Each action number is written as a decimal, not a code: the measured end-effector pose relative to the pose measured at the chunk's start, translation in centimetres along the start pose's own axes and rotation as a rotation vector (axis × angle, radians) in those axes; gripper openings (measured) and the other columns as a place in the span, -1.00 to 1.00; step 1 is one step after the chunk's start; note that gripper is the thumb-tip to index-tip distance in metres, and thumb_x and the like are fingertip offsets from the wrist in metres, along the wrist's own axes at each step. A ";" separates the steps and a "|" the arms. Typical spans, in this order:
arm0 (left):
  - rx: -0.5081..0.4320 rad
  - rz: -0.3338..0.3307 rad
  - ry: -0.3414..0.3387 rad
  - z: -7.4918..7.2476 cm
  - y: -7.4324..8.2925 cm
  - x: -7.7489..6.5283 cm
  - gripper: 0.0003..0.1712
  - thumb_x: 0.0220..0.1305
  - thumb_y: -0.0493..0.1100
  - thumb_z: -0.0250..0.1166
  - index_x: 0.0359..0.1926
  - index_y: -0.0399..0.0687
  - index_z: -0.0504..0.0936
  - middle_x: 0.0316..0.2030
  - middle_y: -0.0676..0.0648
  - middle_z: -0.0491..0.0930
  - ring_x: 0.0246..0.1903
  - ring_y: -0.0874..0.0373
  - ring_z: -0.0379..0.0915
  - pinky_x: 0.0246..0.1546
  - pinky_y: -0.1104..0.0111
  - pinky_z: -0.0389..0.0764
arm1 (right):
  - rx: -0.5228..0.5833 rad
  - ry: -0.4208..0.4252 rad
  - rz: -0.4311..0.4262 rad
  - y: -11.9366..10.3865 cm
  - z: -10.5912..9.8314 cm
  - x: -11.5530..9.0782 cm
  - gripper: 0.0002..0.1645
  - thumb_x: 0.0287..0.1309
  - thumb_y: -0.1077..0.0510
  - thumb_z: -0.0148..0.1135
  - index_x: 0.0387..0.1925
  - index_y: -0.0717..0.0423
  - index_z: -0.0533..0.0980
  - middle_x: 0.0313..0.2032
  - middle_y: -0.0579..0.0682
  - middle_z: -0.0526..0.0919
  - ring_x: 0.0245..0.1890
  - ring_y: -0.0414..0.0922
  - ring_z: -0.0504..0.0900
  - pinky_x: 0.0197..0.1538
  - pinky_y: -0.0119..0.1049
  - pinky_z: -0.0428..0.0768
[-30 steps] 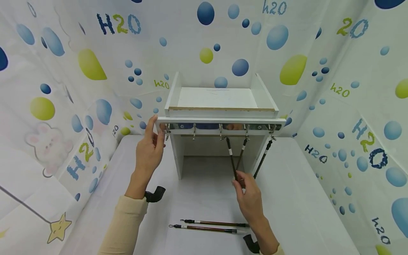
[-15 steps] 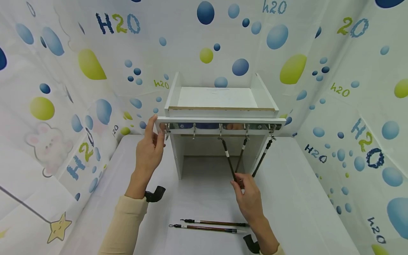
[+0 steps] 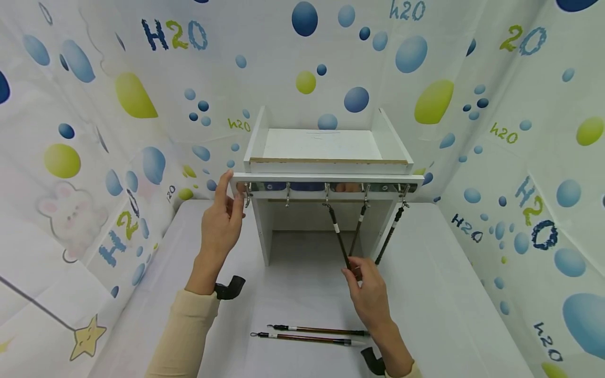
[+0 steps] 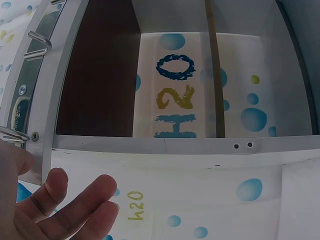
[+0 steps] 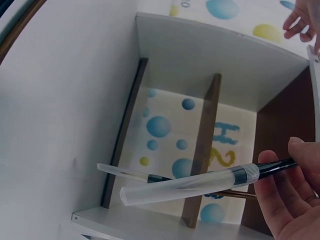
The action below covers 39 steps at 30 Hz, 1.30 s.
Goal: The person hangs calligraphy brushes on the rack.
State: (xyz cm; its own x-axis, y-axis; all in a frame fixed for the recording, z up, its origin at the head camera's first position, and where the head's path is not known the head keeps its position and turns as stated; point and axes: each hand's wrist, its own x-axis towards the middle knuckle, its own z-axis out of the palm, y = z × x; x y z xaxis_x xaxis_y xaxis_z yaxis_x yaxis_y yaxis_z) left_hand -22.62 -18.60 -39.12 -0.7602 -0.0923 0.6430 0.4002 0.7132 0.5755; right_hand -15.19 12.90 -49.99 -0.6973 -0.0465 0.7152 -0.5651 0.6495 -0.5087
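Observation:
My right hand (image 3: 371, 291) pinches the lower part of a dark writing brush (image 3: 337, 231); its clear cap (image 5: 180, 189) shows in the right wrist view. The brush tilts, its top loop right at the middle hook (image 3: 327, 195) of a metal hook rail (image 3: 307, 187). My left hand (image 3: 220, 226) holds the left end of the white shelf's (image 3: 326, 178) front board, thumb and index finger at the corner and other fingers loose. Two more brushes hang right of it: one brush (image 3: 357, 228) from the fourth hook, another brush (image 3: 391, 233) from the rightmost.
Two brushes lie on the white table (image 3: 293, 294) in front: an upper brush (image 3: 316, 331) and a lower brush (image 3: 302, 339). Two left hooks, including the second hook (image 3: 288, 197), carry nothing. A printed curtain (image 3: 283, 52) surrounds the table.
The held brush's top has shifted slightly left, its loop now at the middle hook. My right hand has barely moved. The rightmost brush sways a little; my left hand stays put.

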 end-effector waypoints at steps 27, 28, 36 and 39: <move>0.010 0.006 0.003 0.1 -0.1 0.0 -0.39 0.56 -0.06 0.02 0.53 0.27 0.12 -0.55 -0.12 0.56 -0.61 0.07 0.52 -0.67 0.37 0.34 | 0.004 -0.013 -0.010 0.0 0.0 0.1 -0.61 0.01 0.39 0.48 -0.09 0.25 0.56 -0.30 0.02 0.60 -0.43 -0.21 0.61 -0.39 -0.55 0.54; 0.010 0.006 0.003 0.1 -0.1 0.0 -0.39 0.56 -0.06 0.02 0.53 0.27 0.12 -0.56 -0.12 0.56 -0.61 0.07 0.52 -0.67 0.37 0.34 | 0.003 -0.014 -0.010 0.0 0.0 0.1 -0.61 0.01 0.39 0.48 -0.09 0.25 0.56 -0.30 0.02 0.60 -0.44 -0.21 0.61 -0.40 -0.55 0.54; 0.010 0.005 0.004 0.0 -0.1 0.0 -0.39 0.56 -0.06 0.02 0.53 0.26 0.13 -0.55 -0.12 0.56 -0.60 0.06 0.56 -0.67 0.37 0.34 | 0.001 -0.029 0.020 -0.1 -0.1 -0.1 -0.62 0.03 0.39 0.46 -0.09 0.26 0.56 -0.30 0.02 0.59 -0.44 -0.21 0.60 -0.43 -0.54 0.52; 0.011 0.004 0.004 0.0 -0.1 -0.1 -0.39 0.56 -0.06 0.02 0.53 0.27 0.12 -0.55 -0.12 0.56 -0.60 0.06 0.54 -0.67 0.37 0.33 | -0.007 -0.024 0.016 0.0 0.0 -0.2 -0.62 0.01 0.40 0.48 -0.10 0.26 0.56 -0.31 0.01 0.59 -0.45 -0.23 0.59 -0.42 -0.56 0.52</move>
State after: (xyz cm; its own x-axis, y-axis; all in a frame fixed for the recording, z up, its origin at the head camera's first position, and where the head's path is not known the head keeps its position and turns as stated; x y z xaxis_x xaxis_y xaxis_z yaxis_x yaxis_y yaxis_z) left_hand -22.64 -18.63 -39.23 -0.7569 -0.0920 0.6471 0.3976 0.7209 0.5676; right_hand -15.03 12.88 -50.10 -0.7164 -0.0543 0.6956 -0.5511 0.6555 -0.5164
